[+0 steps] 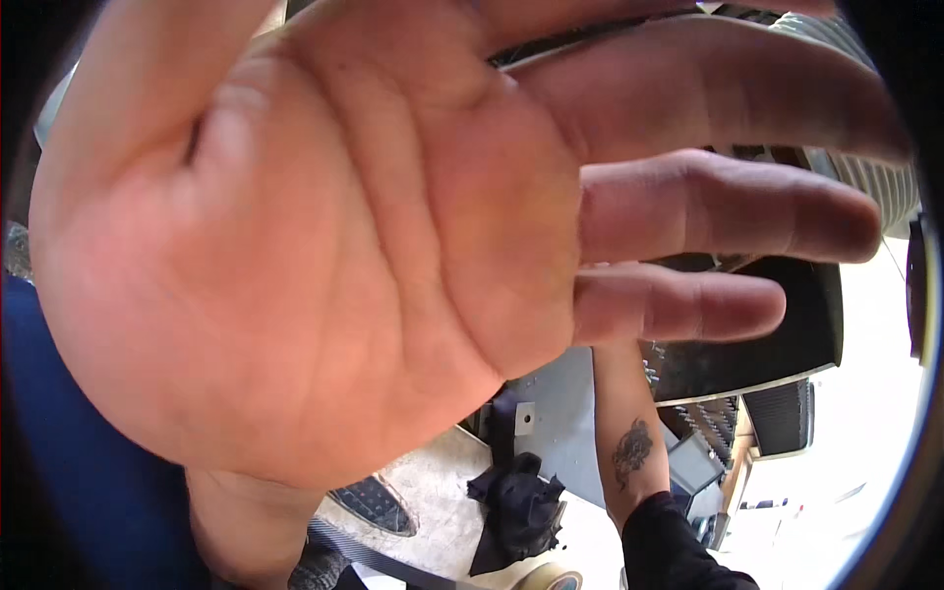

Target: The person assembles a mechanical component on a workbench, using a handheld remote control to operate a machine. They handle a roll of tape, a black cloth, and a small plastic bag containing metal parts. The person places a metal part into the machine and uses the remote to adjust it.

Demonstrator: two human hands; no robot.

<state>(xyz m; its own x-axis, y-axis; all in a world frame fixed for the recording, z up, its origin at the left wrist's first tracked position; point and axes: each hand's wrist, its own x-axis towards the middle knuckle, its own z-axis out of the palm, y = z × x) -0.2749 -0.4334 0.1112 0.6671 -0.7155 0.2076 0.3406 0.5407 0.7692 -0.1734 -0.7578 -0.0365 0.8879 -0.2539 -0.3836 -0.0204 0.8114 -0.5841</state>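
Note:
My left hand (344, 246) fills most of the head view, very close, with its palm toward me. Its fingers stretch to the right, spread apart, and nothing lies in the palm. From the lower edge rises my right forearm, tattooed and in a black sleeve (669, 546). My right hand is hidden behind the fingers of the left, so what it touches cannot be seen. Beside that forearm is a grey metal panel (565, 423), and a black curved panel (787, 339) lies beyond it.
A crumpled black cloth (521, 516) lies on a pale worn surface (433, 482), near a roll of tape (553, 578) at the lower edge. A ribbed grey hose (880, 192) runs at the upper right. Rows of small metal pins (708, 423) show below the black panel.

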